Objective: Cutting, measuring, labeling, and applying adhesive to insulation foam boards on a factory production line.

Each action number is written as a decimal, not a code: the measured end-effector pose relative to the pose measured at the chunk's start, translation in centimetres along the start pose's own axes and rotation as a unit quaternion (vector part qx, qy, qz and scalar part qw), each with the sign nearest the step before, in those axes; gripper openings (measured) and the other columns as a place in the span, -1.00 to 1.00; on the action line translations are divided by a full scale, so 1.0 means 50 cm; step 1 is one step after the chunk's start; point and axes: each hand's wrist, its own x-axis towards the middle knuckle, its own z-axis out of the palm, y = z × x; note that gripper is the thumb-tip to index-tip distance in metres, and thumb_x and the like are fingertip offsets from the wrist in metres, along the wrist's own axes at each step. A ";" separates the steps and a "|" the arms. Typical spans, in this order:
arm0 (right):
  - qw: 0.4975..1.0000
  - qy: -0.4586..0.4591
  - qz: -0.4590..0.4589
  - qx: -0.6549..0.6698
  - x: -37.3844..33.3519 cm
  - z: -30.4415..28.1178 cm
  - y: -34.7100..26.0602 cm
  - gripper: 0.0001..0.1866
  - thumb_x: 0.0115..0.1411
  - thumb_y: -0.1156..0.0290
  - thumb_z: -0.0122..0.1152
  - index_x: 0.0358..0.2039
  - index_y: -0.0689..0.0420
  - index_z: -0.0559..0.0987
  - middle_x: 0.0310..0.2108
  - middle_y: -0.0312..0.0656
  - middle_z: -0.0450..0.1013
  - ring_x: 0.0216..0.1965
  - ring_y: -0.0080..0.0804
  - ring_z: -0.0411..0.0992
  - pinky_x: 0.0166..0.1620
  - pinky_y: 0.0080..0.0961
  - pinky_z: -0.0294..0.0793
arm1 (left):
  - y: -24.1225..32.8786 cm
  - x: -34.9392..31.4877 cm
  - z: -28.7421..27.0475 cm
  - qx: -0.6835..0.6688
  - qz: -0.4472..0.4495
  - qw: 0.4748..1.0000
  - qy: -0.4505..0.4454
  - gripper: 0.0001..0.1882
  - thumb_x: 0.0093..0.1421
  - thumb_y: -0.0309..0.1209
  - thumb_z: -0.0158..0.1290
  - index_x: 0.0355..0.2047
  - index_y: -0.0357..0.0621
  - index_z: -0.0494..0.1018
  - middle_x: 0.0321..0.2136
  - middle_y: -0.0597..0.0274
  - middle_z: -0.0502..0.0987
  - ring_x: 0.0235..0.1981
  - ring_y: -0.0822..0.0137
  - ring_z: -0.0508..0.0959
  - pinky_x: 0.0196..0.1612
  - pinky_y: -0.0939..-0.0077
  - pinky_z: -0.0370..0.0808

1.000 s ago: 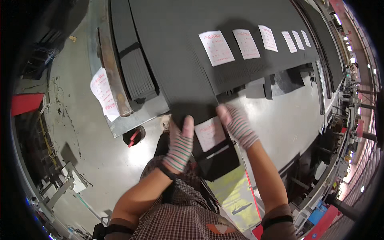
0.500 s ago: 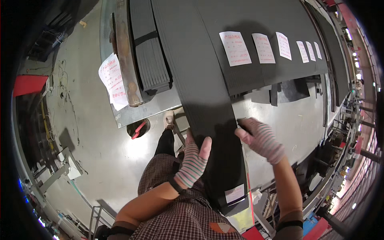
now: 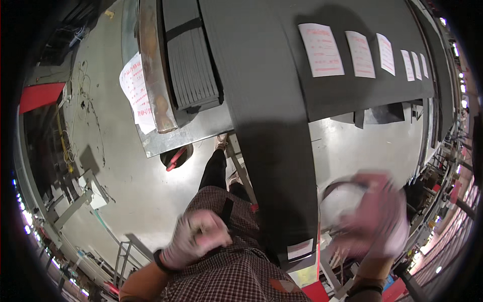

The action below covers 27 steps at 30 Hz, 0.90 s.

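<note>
A long stack of dark grey sheets runs toward me between my hands, a small printed paper slip lying at its near end. My left hand, in a striped glove, is off the stack to the left, above my checked apron. Its fingers look curled, but blur hides whether anything is in them. Right of the stack, my right hand is raised and heavily smeared by motion. A thin dark band curves out from it in a loop and seems to be gripped in it.
Wide dark sheets at the far right carry several printed paper slips. A bundle of narrow dark strips lies beside a rusty metal bar on a metal table. Beneath stands a round container with a red-handled item.
Both hands have come away from the stack's sides, the left moving left and down, the right moving right and down. A curved dark band now shows at the right hand. The view has shifted slightly.
</note>
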 end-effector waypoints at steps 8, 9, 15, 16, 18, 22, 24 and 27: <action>0.865 0.063 0.092 0.488 0.130 0.402 0.222 -0.50 0.00 0.06 0.47 -0.28 0.25 0.57 -0.38 -0.29 0.53 -0.35 -0.50 0.45 -0.22 -0.53 0.46 | -0.433 0.305 -0.043 0.361 0.199 0.911 -0.010 -0.50 0.02 -0.21 0.28 -0.11 -0.22 0.42 -0.24 0.26 0.49 -0.29 0.46 0.50 -0.16 0.49 0.47; 0.900 0.161 0.109 0.389 0.115 0.383 0.184 -0.47 0.00 0.11 0.47 -0.18 0.25 0.53 -0.20 -0.16 0.49 -0.20 -0.38 0.44 -0.11 -0.46 0.43 | -0.473 0.321 -0.069 0.178 0.107 0.977 0.052 -0.42 0.03 -0.24 0.28 -0.01 -0.24 0.35 -0.20 0.23 0.48 -0.19 0.43 0.50 -0.07 0.41 0.47; 0.932 0.269 0.206 0.126 0.107 0.327 -0.142 0.21 -0.33 -0.14 0.47 0.25 0.24 0.13 0.20 0.38 0.05 0.16 0.31 0.15 0.15 0.15 0.16 | -0.369 0.391 0.041 0.294 0.031 0.947 -0.122 -0.30 0.14 -0.40 0.15 0.24 -0.26 0.12 -0.02 0.07 0.43 0.09 0.27 0.42 0.16 0.29 0.39; 0.929 0.278 0.221 0.105 0.127 0.352 -0.165 0.24 -0.34 -0.21 0.45 0.25 0.26 0.12 0.18 0.39 0.07 0.15 0.33 0.15 0.13 0.20 0.14 | -0.402 0.408 0.057 0.309 0.045 0.942 -0.121 -0.32 0.15 -0.41 0.14 0.23 -0.27 0.13 -0.01 0.06 0.43 0.08 0.26 0.43 0.15 0.30 0.40; 0.915 0.303 0.241 0.112 0.135 0.367 -0.168 0.19 -0.29 -0.20 0.41 0.24 0.26 0.12 0.17 0.38 0.08 0.13 0.30 0.16 0.13 0.16 0.13 | -0.450 0.416 0.041 0.301 0.062 0.946 -0.101 -0.37 0.17 -0.43 0.12 0.21 -0.28 0.16 0.01 0.05 0.42 0.06 0.26 0.44 0.15 0.33 0.41; 0.902 0.315 0.270 0.118 0.121 0.381 -0.133 0.20 -0.33 -0.18 0.42 0.25 0.23 0.13 0.18 0.34 0.10 0.12 0.27 0.16 0.16 0.12 0.09 | -0.339 0.261 -0.076 -0.143 -0.123 0.981 -0.037 -0.57 0.27 -0.44 0.04 0.12 -0.31 0.29 0.03 0.04 0.44 -0.03 0.27 0.51 0.07 0.34 0.48; 0.913 0.281 0.274 0.108 0.122 0.374 -0.144 0.20 -0.33 -0.15 0.44 0.25 0.22 0.13 0.18 0.34 0.10 0.12 0.25 0.17 0.16 0.12 0.10 | -0.221 0.109 -0.106 -0.057 -0.089 0.994 -0.013 -0.63 0.28 -0.35 0.08 0.01 -0.33 0.37 0.00 0.10 0.47 -0.05 0.29 0.52 0.03 0.33 0.50; 0.912 0.318 0.242 0.095 0.114 0.374 -0.153 0.19 -0.35 -0.12 0.45 0.24 0.22 0.13 0.16 0.33 0.11 0.12 0.25 0.17 0.15 0.10 0.12 | -0.073 0.051 0.011 -0.044 0.026 0.999 0.007 -0.61 0.26 -0.24 0.11 -0.02 -0.24 0.40 -0.14 0.14 0.49 -0.15 0.36 0.51 -0.06 0.47 0.47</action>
